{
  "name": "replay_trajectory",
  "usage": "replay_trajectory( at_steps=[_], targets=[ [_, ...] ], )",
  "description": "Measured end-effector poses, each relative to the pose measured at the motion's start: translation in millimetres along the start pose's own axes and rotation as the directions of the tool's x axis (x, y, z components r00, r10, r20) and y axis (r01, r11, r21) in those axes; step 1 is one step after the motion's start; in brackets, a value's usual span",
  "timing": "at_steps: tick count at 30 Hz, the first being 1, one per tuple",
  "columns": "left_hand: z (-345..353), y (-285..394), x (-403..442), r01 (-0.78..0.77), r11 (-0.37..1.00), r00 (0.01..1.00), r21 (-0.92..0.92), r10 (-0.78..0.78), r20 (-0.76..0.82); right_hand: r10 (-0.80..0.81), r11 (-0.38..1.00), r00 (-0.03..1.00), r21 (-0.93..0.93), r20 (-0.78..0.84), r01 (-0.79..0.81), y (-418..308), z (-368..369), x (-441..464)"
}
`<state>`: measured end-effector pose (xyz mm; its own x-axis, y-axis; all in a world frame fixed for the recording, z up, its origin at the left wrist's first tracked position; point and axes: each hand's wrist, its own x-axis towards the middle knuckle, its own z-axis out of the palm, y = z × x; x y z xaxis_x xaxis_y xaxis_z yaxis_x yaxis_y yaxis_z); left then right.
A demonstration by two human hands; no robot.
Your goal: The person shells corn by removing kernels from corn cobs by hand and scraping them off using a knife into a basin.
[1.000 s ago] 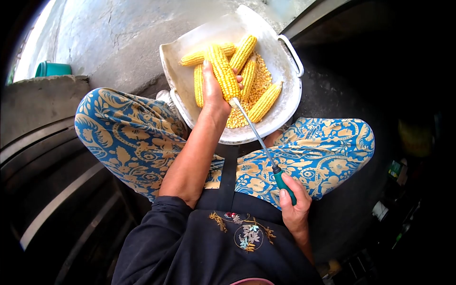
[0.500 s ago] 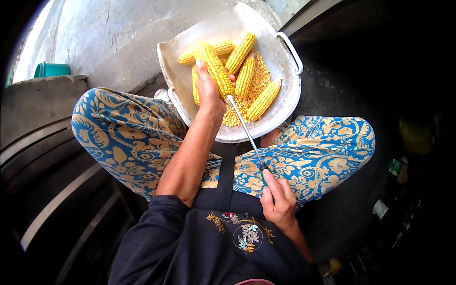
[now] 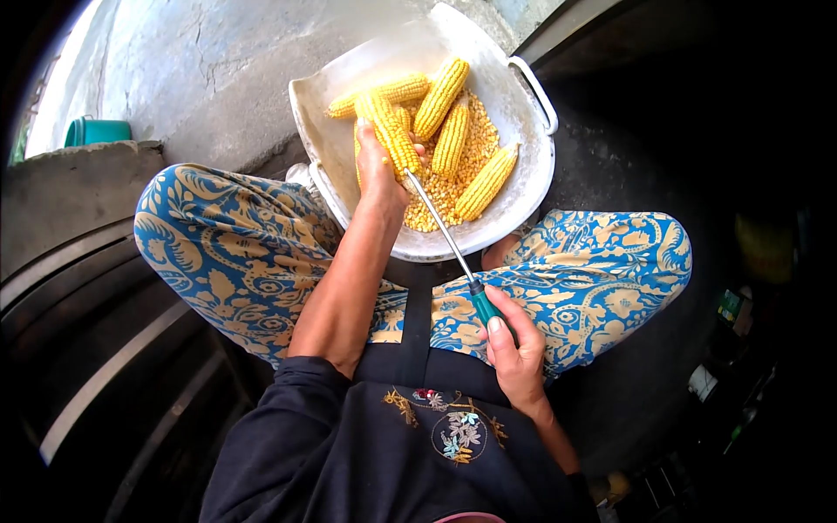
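My left hand (image 3: 379, 170) is wrapped round a yellow corn cob (image 3: 386, 126), held tilted over the white basin (image 3: 336, 74). In my right hand (image 3: 514, 344) is the green handle of a screwdriver (image 3: 453, 244). Its long metal shaft slants up and left, and the tip touches the lower end of the held cob. A few kernels lie on my left hand near the thumb. Inside the basin, several whole cobs (image 3: 442, 98) rest on a layer of loose kernels (image 3: 482, 139). My left fingers partly hide the held cob.
The basin stands between my bent legs in blue patterned trousers (image 3: 235, 253), with its handle (image 3: 536, 96) at the right. A teal bucket (image 3: 105, 131) is at the far left behind a low concrete ledge (image 3: 78, 187). Small items lie in the dark at right.
The screwdriver's tip has shifted slightly up and left along the held cob. My right hand has moved up a little, and loosened kernels now show by my left thumb.
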<state>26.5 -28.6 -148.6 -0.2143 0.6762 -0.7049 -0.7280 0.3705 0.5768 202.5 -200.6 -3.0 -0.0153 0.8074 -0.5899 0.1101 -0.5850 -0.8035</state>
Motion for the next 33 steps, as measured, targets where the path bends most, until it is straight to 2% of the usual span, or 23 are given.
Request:
replay_trajectory(
  at_steps=[1, 2, 4, 6, 9, 10, 12, 14, 16, 18, 20, 22, 24, 25, 26, 28, 30, 31, 32, 33],
  targets=[
    [-1, 2, 1, -0.029, 0.999, 1.000, 0.016, 0.030, -0.010, -0.192, 0.966, 0.981, -0.178, -0.003, 0.188, 9, -1, 2],
    [-1, 3, 2, -0.035, 0.999, 0.999, 0.017, 0.035, -0.012, -0.194, 0.966, 0.981, -0.175, 0.001, 0.191, 7, 0, 3],
    [2, -1, 0, -0.125, 0.961, 0.988, 0.247, 0.142, -0.055, -0.409, 0.739, 0.906, -0.541, 0.113, 0.401, 3, 1, 0],
    [3, -4, -1, -0.096, 0.965, 0.993, 0.244, 0.111, -0.048, -0.418, 0.726, 0.902, -0.556, 0.109, 0.404, 1, 5, 2],
    [-1, 0, 4, -0.052, 0.974, 0.996, 0.221, 0.066, -0.059, -0.388, 0.844, 0.921, -0.383, 0.048, 0.375, 5, 8, 11],
    [-2, -1, 6, -0.051, 0.974, 0.996, 0.220, 0.065, -0.059, -0.387, 0.844, 0.921, -0.384, 0.048, 0.375, 4, 10, 11],
    [-3, -1, 7, -0.067, 0.976, 0.996, 0.206, 0.078, -0.043, -0.111, 0.991, 0.993, -0.077, -0.026, 0.109, 1, 14, 14],
    [-1, -4, 2, -0.069, 0.975, 0.996, 0.209, 0.081, -0.048, -0.062, 0.997, 0.997, -0.040, -0.042, 0.061, 4, 18, 20],
    [1, -5, 3, -0.074, 0.974, 0.995, 0.213, 0.086, -0.050, -0.325, 0.927, 0.945, -0.208, -0.026, 0.313, 2, 21, 28],
    [-4, -5, 7, -0.042, 0.972, 0.994, 0.231, 0.065, -0.093, -0.344, 0.923, 0.938, -0.193, -0.033, 0.332, 1, 26, 39],
    [-7, -6, 12, -0.037, 0.975, 0.994, 0.221, 0.059, -0.096, -0.518, 0.737, 0.854, -0.476, 0.057, 0.479, -1, 32, 43],
    [-10, -7, 12, -0.055, 0.972, 0.986, 0.229, 0.089, -0.140, -0.528, 0.716, 0.848, -0.506, 0.059, 0.481, 1, 35, 48],
    [-14, -14, 19, -0.034, 0.964, 0.980, 0.264, 0.084, -0.179, -0.572, 0.561, 0.814, -0.673, 0.106, 0.482, 4, 39, 51],
    [-17, -13, 17, -0.010, 0.965, 0.988, 0.263, 0.049, -0.144, -0.586, 0.563, 0.805, -0.671, 0.087, 0.482, 9, 41, 54],
    [-18, -11, 17, 0.008, 0.966, 0.994, 0.257, 0.021, -0.109, -0.557, 0.612, 0.826, -0.632, 0.082, 0.475, 10, 39, 57],
    [-19, -9, 17, -0.015, 0.965, 0.988, 0.261, 0.055, -0.146, -0.452, 0.855, 0.891, -0.300, -0.031, 0.423, 12, 35, 71],
    [-15, -12, 17, -0.023, 0.963, 0.964, 0.267, 0.092, -0.249, -0.288, 0.957, 0.955, -0.054, -0.072, 0.285, 17, 30, 81],
    [-15, -16, 13, 0.007, 0.963, 0.975, 0.268, 0.054, -0.217, -0.089, 0.987, 0.995, 0.133, -0.033, 0.093, 16, 20, 80],
    [-15, -11, 13, 0.009, 0.964, 0.982, 0.267, 0.042, -0.186, 0.078, 0.946, 0.995, 0.312, 0.059, -0.092, 8, 12, 83],
    [-14, -12, 16, -0.003, 0.941, 0.975, 0.337, 0.078, -0.209, 0.137, 0.930, 0.987, 0.332, 0.089, -0.159, 2, 6, 80]
  ],
)
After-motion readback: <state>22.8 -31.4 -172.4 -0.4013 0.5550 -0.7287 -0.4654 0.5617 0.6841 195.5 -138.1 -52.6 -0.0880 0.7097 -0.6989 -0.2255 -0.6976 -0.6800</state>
